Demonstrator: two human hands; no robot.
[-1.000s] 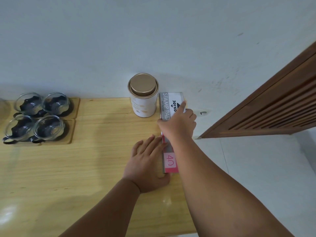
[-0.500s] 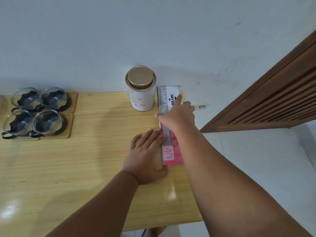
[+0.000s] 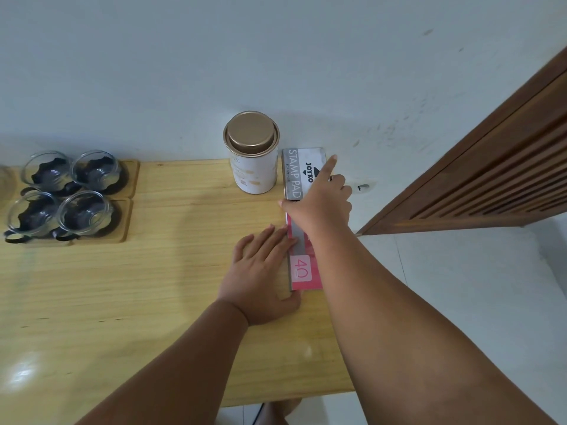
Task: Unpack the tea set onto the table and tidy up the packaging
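Note:
A long flat grey and pink box [image 3: 302, 274] printed "STAMP PAD" lies along the right edge of the wooden table [image 3: 153, 286]. My right hand [image 3: 320, 200] rests on top of its far half, index finger stretched toward the wall. Flat on the table, my left hand [image 3: 260, 277] has its fingers spread and its fingertips against the box's left side. A white tin with a gold lid [image 3: 253, 153] stands upright just left of the box's far end. Several glass cups [image 3: 66, 191] sit on wooden coasters at the far left.
The table stands against a pale wall [image 3: 276, 56]. A slatted wooden door [image 3: 491, 179] stands open at the right above a white tiled floor [image 3: 445, 286]. The table's right edge runs just beside the box.
The box now lies flatter against the table. My right hand's index finger has stretched further along it toward the wall. My left hand has stayed pressed at its side.

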